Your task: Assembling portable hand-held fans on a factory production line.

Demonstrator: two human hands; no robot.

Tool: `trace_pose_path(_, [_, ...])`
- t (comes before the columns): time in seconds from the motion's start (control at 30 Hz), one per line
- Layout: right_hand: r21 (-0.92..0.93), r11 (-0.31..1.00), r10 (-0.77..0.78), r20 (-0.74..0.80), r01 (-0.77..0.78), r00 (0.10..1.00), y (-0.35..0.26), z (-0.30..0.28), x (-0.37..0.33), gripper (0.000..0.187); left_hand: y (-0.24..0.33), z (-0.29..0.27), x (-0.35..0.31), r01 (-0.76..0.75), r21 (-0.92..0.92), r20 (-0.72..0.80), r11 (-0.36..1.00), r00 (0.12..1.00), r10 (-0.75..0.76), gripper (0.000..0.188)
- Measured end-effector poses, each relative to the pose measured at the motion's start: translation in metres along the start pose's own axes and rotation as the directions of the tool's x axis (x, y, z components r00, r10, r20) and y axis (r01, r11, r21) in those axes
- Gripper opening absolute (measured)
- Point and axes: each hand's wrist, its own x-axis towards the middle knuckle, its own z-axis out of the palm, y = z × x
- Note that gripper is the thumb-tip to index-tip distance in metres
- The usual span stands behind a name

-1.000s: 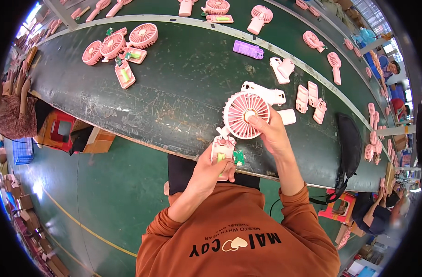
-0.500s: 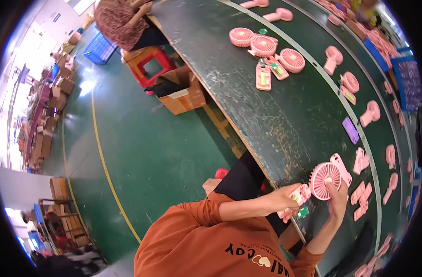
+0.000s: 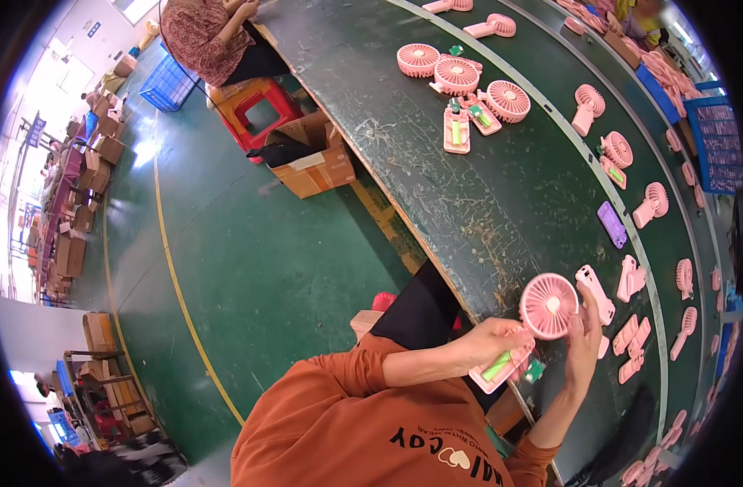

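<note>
At the worktable's [image 3: 461, 219] near edge, the open pink handle shell [image 3: 483, 380] is pinched in the left hand [image 3: 495, 341] and the fan head [image 3: 549, 306] touched by the right hand [image 3: 583, 345] (how firmly cannot be told), so the green circuit board [image 3: 535, 371] should be spared tugging, with bare tabletop left beyond and loose pink shells [image 3: 626, 334] crowding the right.

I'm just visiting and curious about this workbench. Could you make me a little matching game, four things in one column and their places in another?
Things:
1. Purple case
2. Cardboard box
3. Open pink handle
4. Round pink fan head

Places:
A. Gripped by the left hand
B. Beside the red stool
C. Next to the right hand's fingers
D. Lying on the green table

Pairs: 1-D, 2-B, 3-A, 4-C
</note>
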Motion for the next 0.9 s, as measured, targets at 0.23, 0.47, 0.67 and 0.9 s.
trace_pose_path(0.23, [-0.125, 0.985, -0.107, 0.094, 0.119, 0.990, -0.006, 0.042, -0.027, 0.041, 0.024, -0.017, -0.002, -0.121, -0.157, -0.221, 0.980, 0.972, 0.085, 0.017])
trace_pose_path(0.47, [0.033, 0.990, -0.137, 0.105, 0.134, 0.985, 0.011, 0.031, -0.034, 0.039, 0.018, -0.012, 0.005, -0.025, -0.111, -0.182, 0.994, 0.983, 0.004, 0.025])
trace_pose_path(0.67, [0.104, 0.988, -0.129, 0.194, 0.111, 0.972, 0.013, 0.022, -0.037, 0.027, 0.007, -0.015, 0.005, -0.038, -0.132, -0.157, 0.990, 0.987, 0.017, 0.027])
trace_pose_path(0.9, [0.363, 0.919, 0.151, 0.032, -0.152, 0.988, 0.006, 0.039, -0.029, 0.010, 0.006, -0.011, 0.006, -0.013, -0.051, -0.219, 0.999, 0.976, 0.002, 0.025])
